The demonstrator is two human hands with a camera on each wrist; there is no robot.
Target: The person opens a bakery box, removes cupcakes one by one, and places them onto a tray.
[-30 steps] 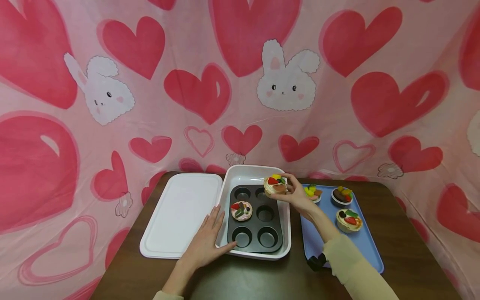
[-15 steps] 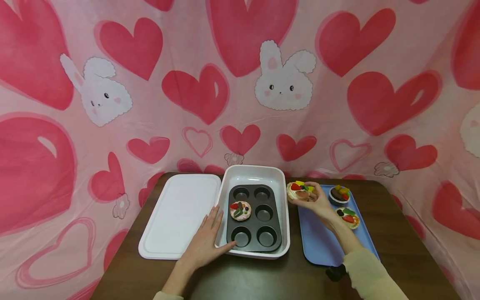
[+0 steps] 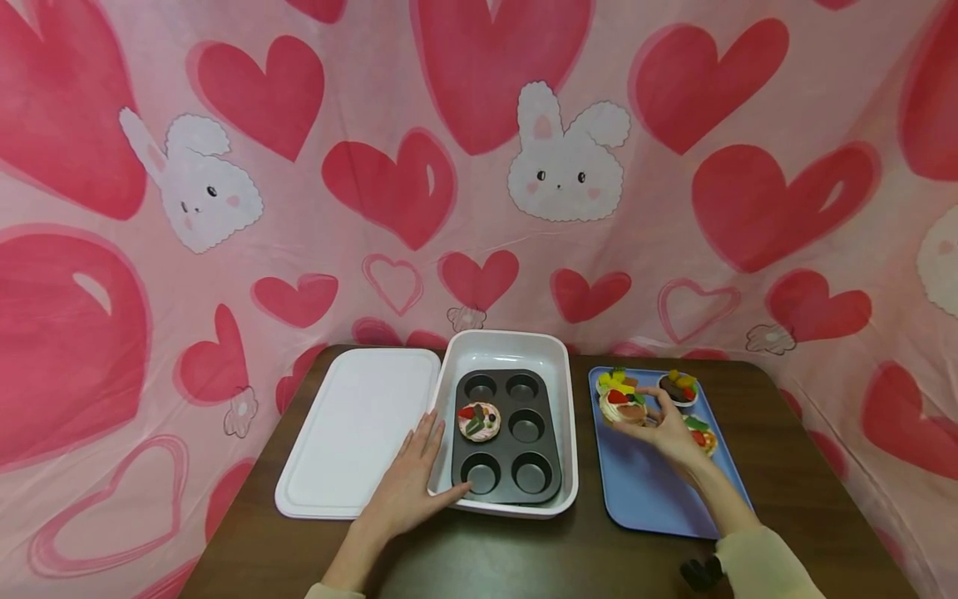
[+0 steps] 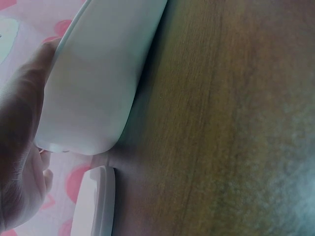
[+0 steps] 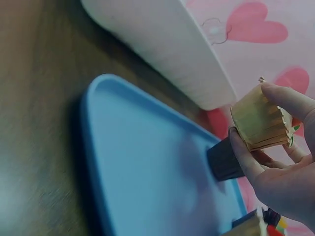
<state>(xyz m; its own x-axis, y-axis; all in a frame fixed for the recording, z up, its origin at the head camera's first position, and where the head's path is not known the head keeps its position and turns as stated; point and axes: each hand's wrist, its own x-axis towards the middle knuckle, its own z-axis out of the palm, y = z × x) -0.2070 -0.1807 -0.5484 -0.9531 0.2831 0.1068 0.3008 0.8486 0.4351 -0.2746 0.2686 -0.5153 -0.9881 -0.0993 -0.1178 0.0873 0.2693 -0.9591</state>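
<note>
My right hand [image 3: 674, 431] holds a cream-topped cupcake [image 3: 621, 408] with a strawberry between thumb and fingers, over the far left part of the blue tray [image 3: 644, 491]. In the right wrist view its pale pleated cup [image 5: 260, 120] is tilted and raised above the tray. A yellow-topped cupcake [image 3: 612, 380] stands just behind it. My left hand [image 3: 410, 487] rests with straight fingers on the near left corner of the white bin [image 3: 573, 466]. Inside the bin lies a dark muffin pan [image 3: 505, 449], with a pink-cream cupcake [image 3: 479, 422] in its middle left cup.
At the tray's back right stands a chocolate cupcake [image 3: 678, 387]. Nearer is another strawberry-topped cupcake [image 3: 702, 434], partly hidden by my right hand. A white lid or board [image 3: 355, 441] lies left of the bin on the brown table [image 3: 516, 557]. A patterned cloth [image 3: 479, 208] hangs behind.
My right hand has carried the cream-topped cupcake rightward from over the muffin pan, and down to over the blue tray. The left hand has stayed on the bin.
</note>
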